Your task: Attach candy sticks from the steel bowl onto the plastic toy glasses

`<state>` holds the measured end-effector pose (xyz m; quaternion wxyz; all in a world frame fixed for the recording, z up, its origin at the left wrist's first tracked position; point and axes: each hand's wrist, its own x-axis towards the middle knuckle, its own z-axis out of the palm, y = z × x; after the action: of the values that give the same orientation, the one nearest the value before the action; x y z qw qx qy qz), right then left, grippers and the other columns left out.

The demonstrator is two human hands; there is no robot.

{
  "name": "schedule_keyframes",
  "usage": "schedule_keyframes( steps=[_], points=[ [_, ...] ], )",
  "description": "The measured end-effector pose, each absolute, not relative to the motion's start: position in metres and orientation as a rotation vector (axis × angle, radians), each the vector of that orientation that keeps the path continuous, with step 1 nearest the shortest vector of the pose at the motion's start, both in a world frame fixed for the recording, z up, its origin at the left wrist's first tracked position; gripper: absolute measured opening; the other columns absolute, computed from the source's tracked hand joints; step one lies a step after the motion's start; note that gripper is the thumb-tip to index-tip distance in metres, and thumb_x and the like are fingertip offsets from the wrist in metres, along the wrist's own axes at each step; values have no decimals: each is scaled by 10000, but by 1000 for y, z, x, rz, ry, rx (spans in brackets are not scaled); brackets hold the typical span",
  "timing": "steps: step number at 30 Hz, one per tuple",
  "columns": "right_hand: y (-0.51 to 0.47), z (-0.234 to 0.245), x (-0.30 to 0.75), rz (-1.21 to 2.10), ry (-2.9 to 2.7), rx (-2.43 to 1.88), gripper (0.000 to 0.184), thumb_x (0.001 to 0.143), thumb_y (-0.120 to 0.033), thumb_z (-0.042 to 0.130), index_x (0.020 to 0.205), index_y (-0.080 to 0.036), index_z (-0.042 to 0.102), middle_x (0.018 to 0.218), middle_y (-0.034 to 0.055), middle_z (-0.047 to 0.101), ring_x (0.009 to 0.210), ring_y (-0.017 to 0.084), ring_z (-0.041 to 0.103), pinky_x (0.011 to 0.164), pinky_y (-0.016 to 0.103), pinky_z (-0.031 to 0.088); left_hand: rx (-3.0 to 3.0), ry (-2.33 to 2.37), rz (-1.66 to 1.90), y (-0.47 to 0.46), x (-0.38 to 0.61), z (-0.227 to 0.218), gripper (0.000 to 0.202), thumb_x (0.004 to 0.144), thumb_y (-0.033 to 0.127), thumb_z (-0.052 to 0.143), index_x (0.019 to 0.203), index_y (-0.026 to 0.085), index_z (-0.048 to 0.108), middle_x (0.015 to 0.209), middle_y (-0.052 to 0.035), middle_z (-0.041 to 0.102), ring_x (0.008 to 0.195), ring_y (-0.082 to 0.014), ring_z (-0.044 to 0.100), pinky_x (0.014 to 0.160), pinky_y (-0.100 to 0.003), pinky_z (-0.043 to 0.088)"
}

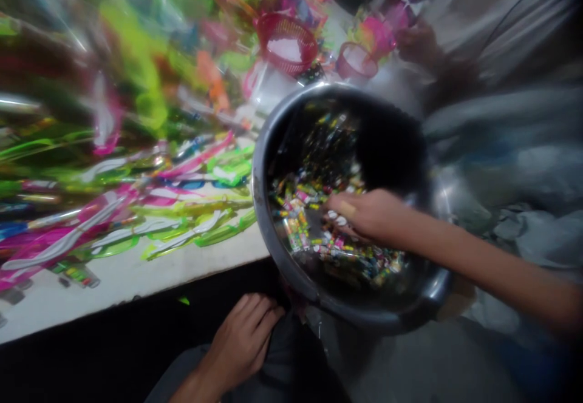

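Right hand (pixel 367 216) is dipping into a steel bowl (pixel 260 209) w/ fingers curled among tiny wrapped candy pkts (pixel 296 227), can't tell if it's clamped on any. Left hand (pixel 241 342) is lying w/ fingers apart on dark cloth (pixel 282 354) just below the rim. Bowl's sitting at the tabletop (pixel 136 294) edge, pkts are covering its bottom, way too many to count. Also 1 red basket (pixel 286 45), 1 pink tub (pixel 356 62), tons of neon plastic toys (pixel 182 172), and a co-worker's 2 hands (pixel 416 42) working up top.
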<state>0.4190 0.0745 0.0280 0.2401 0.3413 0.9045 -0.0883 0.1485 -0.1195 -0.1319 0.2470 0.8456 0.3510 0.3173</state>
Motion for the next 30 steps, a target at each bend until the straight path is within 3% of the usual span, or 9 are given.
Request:
schedule_keyframes(
  steps=[2,8,12,15,17,19,22,25,30],
  points=[
    [71,29,415,-288,2462,972,307,998,-238,523,1269,-129,620,1131,176,759,902,275,727,671,313,440,2308,950,866,-119,149,-131,357,897,17,428,1158,121,649,1014,-113,702,920,-245,602,818,-379,512],
    [52,15,398,-488,2373,1066,232,924,-295,668,1144,-244,723,717,52,750,605,234,660,535,286,306,2309,969,861,-120,149,-132,365,891,-1,423,1142,126,655,1019,-115,704,926,-249,597,822,-380,506],
    [49,20,405,-645,2333,1330,239,942,-239,600,1158,-228,705,771,21,744,598,174,632,558,249,376,2314,969,862,-122,148,-134,352,898,12,436,1148,127,656,1039,-116,705,940,-251,598,842,-384,506],
    [52,31,416,-788,2307,1488,232,993,-378,587,1105,-221,715,846,10,756,663,165,665,616,239,451,2309,961,862,-123,148,-134,350,905,15,438,1158,126,653,1044,-116,702,942,-251,598,848,-391,506],
    [52,35,421,-840,2303,1538,336,995,-500,587,1056,-206,735,857,23,765,698,190,685,640,262,476,2304,956,857,-122,149,-134,340,909,17,440,1150,127,653,1030,-115,698,927,-249,594,830,-385,504],
    [51,34,423,-864,2308,1555,375,988,-526,593,1052,-190,747,904,48,784,739,219,713,665,288,506,2304,953,855,-121,149,-133,333,910,13,439,1138,127,653,1020,-116,695,917,-249,591,817,-382,500],
    [47,27,426,-894,2344,1494,343,1000,-439,597,1219,-206,720,1143,79,793,947,257,757,789,330,569,2308,949,856,-120,150,-133,328,908,9,435,1126,123,652,1009,-117,693,912,-250,589,815,-381,499],
    [44,20,435,-869,2403,1378,461,995,-301,601,1455,-261,588,1405,93,691,1187,279,705,961,390,561,2309,943,854,-119,149,-132,326,911,15,433,1133,120,649,1012,-118,690,920,-250,587,818,-381,502],
    [42,22,452,-688,2417,1262,473,890,-127,616,1348,-232,670,1323,118,727,1102,303,730,916,416,575,2306,942,875,-119,149,-132,332,909,12,430,1138,122,644,1016,-119,689,920,-248,585,810,-376,497]
  ],
)
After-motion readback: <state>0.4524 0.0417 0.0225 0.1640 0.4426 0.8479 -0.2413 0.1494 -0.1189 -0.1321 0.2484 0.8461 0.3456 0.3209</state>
